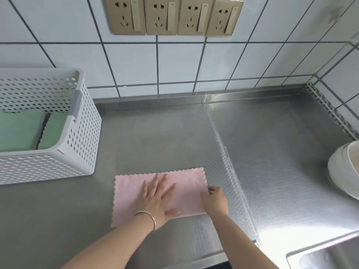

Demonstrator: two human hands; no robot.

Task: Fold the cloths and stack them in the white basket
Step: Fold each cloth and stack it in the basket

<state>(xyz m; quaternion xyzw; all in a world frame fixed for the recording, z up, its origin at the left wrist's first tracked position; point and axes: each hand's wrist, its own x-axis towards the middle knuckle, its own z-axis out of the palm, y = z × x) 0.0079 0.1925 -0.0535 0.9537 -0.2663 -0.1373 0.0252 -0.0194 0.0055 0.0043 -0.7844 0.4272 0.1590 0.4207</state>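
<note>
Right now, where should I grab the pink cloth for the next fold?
Take the pink cloth by its right short edge, coming from the right. The right hand already pinches there, the left hand pins the middle flat, and the left half lies free.

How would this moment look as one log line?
step: folding | left hand: flat on pink cloth | right hand: pinching its right edge | white basket: holds green cloths

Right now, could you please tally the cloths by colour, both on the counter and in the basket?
Pink cloth: 1, flat on the counter, left hand pressing it, right hand at its right edge.
Green cloths: 2, folded in the basket.
Total: 3 cloths.
</note>
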